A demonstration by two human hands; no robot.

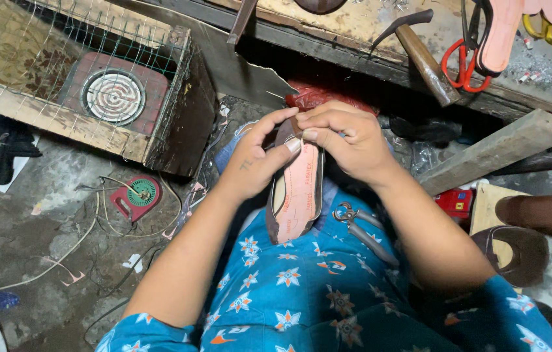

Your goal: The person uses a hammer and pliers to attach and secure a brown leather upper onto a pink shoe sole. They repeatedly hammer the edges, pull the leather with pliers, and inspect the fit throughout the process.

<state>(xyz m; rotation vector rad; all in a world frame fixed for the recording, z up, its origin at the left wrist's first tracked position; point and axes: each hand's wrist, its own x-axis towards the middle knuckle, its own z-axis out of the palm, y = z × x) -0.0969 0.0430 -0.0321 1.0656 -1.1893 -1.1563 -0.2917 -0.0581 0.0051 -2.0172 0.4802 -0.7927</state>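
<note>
Pink insole side up, brown shoe upper (295, 195) sits between both hands over the person's lap. Left hand (259, 160) grips the shoe's left edge near the toe, thumb pressed on the insole. Right hand (344, 140) is closed over the toe end from the right, fingers curled on the rim, touching the left fingertips. Heel end points toward the person and rests on the blue flowered cloth (302, 293).

Metal pliers (360, 225) lie on the lap just right of the shoe. A red plastic bag (318, 94) shows behind the hands.

On the workbench (354, 23) above: hammer (419, 49), red-handled scissors (465, 62), a pink sole cut-out (501, 32).

Left: round coil heater (113, 96) inside a wire-mesh wooden box (60, 124); small red device (135, 195) with loose wires on the concrete floor (21, 221).

Right: wooden plank (494, 150), dark brown shoe (517, 251) on a block.
</note>
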